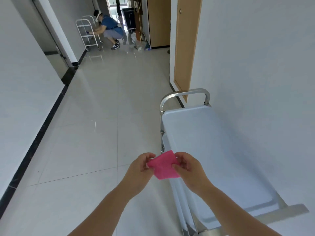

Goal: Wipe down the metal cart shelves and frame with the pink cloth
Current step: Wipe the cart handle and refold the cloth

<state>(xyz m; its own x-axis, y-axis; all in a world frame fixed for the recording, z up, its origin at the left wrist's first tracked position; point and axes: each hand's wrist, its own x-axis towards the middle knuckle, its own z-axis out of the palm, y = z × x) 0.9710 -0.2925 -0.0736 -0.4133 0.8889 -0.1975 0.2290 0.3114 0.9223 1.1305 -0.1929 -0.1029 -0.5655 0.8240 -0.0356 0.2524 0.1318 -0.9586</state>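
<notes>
A folded pink cloth [164,166] hangs in the air just left of the metal cart, held between both hands. My left hand [140,169] pinches its left edge and my right hand [189,169] pinches its right edge. The metal cart [221,150] stands against the right wall, its pale top shelf bare. A curved steel handle [185,94] rises at its far end, and lower shelf edges show along its left side.
A tiled corridor floor [102,133] stretches ahead to the left of the cart. A wooden door [185,45] stands open just beyond the cart. Far down the hall a person [109,29] crouches beside another metal cart [87,34], near a dark bin [129,17].
</notes>
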